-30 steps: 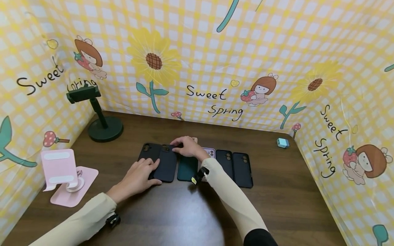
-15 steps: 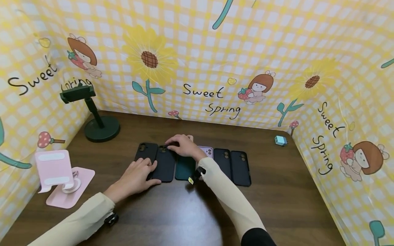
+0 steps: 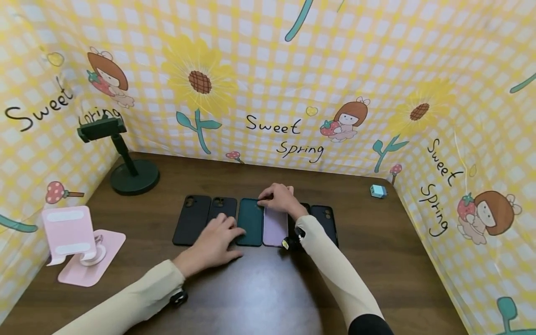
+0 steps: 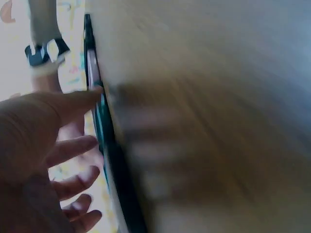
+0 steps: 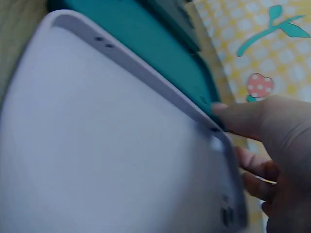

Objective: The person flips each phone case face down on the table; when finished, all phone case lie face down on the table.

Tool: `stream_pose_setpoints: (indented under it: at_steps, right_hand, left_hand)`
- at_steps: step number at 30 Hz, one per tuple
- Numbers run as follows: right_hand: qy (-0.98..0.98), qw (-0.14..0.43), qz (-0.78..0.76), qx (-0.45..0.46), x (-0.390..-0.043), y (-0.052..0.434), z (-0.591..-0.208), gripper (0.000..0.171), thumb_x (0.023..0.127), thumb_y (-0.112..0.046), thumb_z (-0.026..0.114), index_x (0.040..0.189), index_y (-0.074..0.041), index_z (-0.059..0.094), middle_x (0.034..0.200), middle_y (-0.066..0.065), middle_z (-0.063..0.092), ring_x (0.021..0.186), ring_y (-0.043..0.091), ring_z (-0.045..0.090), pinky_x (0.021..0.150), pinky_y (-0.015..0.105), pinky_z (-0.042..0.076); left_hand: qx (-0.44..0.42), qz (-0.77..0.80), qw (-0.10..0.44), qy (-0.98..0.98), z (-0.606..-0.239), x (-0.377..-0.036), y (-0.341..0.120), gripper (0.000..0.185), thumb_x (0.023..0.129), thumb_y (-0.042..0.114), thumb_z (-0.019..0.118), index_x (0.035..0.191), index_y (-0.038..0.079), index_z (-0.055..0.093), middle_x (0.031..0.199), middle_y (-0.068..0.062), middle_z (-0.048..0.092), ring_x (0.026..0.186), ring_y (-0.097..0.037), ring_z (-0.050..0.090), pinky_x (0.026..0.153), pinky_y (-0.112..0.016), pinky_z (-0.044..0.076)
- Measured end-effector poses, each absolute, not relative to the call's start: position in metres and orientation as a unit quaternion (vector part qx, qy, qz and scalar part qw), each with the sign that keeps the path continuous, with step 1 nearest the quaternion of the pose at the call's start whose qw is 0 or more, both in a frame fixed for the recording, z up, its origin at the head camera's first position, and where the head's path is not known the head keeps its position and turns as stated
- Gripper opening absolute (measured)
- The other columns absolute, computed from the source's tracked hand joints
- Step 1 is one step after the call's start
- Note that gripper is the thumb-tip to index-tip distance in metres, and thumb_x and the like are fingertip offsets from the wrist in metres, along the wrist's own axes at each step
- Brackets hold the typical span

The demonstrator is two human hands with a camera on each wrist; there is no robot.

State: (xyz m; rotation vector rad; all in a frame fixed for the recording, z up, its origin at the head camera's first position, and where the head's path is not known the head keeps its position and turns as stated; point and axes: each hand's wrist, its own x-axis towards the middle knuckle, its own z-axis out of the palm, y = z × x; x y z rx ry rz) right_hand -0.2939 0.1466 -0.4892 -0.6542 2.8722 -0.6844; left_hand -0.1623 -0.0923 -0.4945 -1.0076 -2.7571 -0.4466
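Several phone cases lie in a side-by-side row. From the left come a black phone case [image 3: 190, 223], a dark navy phone case [image 3: 224, 204], a teal phone case [image 3: 250, 221] and a lilac phone case [image 3: 275, 227]. My left hand [image 3: 213, 242] lies over the navy case's lower part, fingers loosely spread, fingertips near the teal case's left edge. At the top right corner of the teal case, a fingertip of my right hand [image 3: 279, 197] touches the rim; the other fingers bend loosely behind the lilac case. The right wrist view shows the lilac case's hollow inside.
Right of the lilac case lies a dark phone case [image 3: 324, 216]; another is mostly hidden by my right wrist. A pink phone stand [image 3: 71, 232] and a dark green stand [image 3: 134, 179] stand left. A small blue charger [image 3: 378, 191] sits back right. Patterned cloth surrounds the table.
Both hands have moved right: the left from the black case to over the navy one, the right from the navy case's top to the teal one's. The teal and lilac cases now show more.
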Motion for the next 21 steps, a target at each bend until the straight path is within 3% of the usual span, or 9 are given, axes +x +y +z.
stream_pose_setpoints:
  at_steps: [3, 7, 10, 14, 17, 21]
  right_hand:
    - [0.948, 0.033, -0.231, -0.215, -0.294, 0.139, -0.495, 0.01, 0.088, -0.035, 0.067, 0.092, -0.033, 0.076, 0.097, -0.012, 0.067, 0.091, 0.011, 0.053, 0.08, 0.04, 0.02]
    - [0.942, 0.01, -0.255, -0.216, -0.296, 0.133, -0.491, 0.01, 0.09, -0.033, 0.065, 0.093, -0.03, 0.075, 0.095, -0.012, 0.068, 0.088, 0.009, 0.057, 0.085, 0.041, 0.024]
    - [0.913, 0.036, -0.343, -0.218, -0.296, 0.134, -0.48, 0.016, 0.093, -0.032, 0.061, 0.1, -0.024, 0.073, 0.095, -0.007, 0.07, 0.085, 0.01, 0.061, 0.09, 0.039, 0.037]
    - [0.809, 0.124, -0.535, -0.207, -0.296, 0.139, -0.465, 0.035, 0.099, -0.032, 0.05, 0.12, -0.008, 0.064, 0.107, 0.004, 0.067, 0.089, 0.014, 0.063, 0.081, 0.04, 0.053]
    - [0.69, 0.201, -0.667, -0.198, -0.294, 0.141, -0.461, 0.042, 0.102, -0.029, 0.041, 0.134, -0.002, 0.05, 0.127, 0.011, 0.059, 0.105, 0.017, 0.063, 0.09, 0.042, 0.051]
    - [0.574, 0.25, -0.751, -0.209, -0.288, 0.137, -0.466, 0.039, 0.102, -0.018, 0.04, 0.14, -0.008, 0.043, 0.144, 0.015, 0.046, 0.127, 0.023, 0.052, 0.098, 0.039, 0.047]
  left_hand:
    - [-0.354, -0.142, 0.067, -0.922, -0.497, -0.17, -0.078, 0.021, 0.078, 0.044, 0.075, 0.085, 0.025, 0.068, 0.081, 0.008, 0.05, 0.077, -0.014, 0.031, 0.069, -0.03, 0.027]
    - [-0.366, -0.121, 0.054, -0.921, -0.495, -0.175, -0.072, 0.022, 0.084, 0.036, 0.071, 0.071, 0.028, 0.055, 0.073, 0.012, 0.047, 0.072, -0.012, 0.031, 0.066, -0.028, 0.027]
    - [-0.374, -0.135, 0.07, -0.915, -0.487, -0.172, -0.075, 0.02, 0.088, 0.03, 0.068, 0.075, 0.026, 0.053, 0.072, 0.013, 0.047, 0.068, -0.009, 0.035, 0.062, -0.025, 0.03]
    - [-0.377, -0.194, 0.112, -0.899, -0.473, -0.165, -0.08, 0.016, 0.09, 0.025, 0.066, 0.082, 0.023, 0.052, 0.074, 0.014, 0.045, 0.067, -0.005, 0.039, 0.059, -0.021, 0.035]
    - [-0.378, -0.251, 0.143, -0.88, -0.466, -0.162, -0.08, 0.01, 0.091, 0.024, 0.064, 0.089, 0.024, 0.054, 0.081, 0.015, 0.046, 0.073, -0.002, 0.042, 0.063, -0.019, 0.039]
    - [-0.373, -0.342, 0.164, -0.847, -0.465, -0.161, -0.077, 0.007, 0.093, 0.023, 0.061, 0.097, 0.023, 0.056, 0.09, 0.015, 0.05, 0.08, 0.001, 0.045, 0.069, -0.018, 0.044]
